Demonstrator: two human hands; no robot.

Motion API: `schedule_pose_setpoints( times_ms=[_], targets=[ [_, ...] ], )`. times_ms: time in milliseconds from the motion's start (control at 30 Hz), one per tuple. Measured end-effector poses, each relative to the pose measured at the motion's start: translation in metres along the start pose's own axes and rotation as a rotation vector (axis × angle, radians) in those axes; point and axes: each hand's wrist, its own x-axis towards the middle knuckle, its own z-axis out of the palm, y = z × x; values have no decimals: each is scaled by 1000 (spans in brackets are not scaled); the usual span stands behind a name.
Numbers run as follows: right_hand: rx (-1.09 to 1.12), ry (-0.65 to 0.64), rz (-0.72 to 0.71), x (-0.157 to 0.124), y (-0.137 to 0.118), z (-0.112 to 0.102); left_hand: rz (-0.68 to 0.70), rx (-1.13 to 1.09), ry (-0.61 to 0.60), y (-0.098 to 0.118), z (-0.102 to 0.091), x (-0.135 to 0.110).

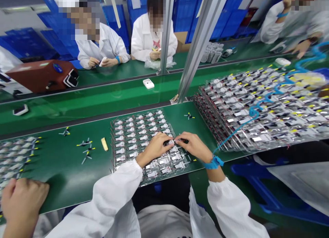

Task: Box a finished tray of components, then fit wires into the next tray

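1. stretching from left to right, the green worktable (72, 176) carries everything within the person's reach; at its far side runs a conveyor-like green strip with a white plastic housing (148, 83) on it.
2. on the right stands a stack of clear plastic trays (226, 147), the top one filled with white-and-black modules, many with yellow tips.
3. at the centre, near the person, lies a single clear blister tray (164, 176), with rows of white-and-black modules and thin red wires along its left edge.
4. a coiled blue cord (254, 112) crosses over the stack and meets the blue wrist strap (214, 162) on the right wrist.
5. the left hand (155, 147) is over the tray's right part, thumb and forefinger bent to a narrow gap; the right hand (194, 145) faces it, fingertips drawn nearly together. a module (172, 141) sits between them, at the tray's right side; whether either hand grips it, i cannot tell.
6. left of the tray lies a tan block (104, 144).
7. smallest are loose yellow-tipped pieces (87, 152) farther left.
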Motion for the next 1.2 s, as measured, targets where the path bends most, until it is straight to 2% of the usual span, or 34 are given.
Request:
schedule_pose_setpoints(
  times_ms=[433,900,1200],
  targets=[
    [-16,3,-24,3,5,2,8,24,3,0,1,2],
    [-48,13,-53,5,0,2,29,25,-6,0,1,4],
    [22,2,47,2,-5,2,29,46,-3,1,1,2]
  ],
)
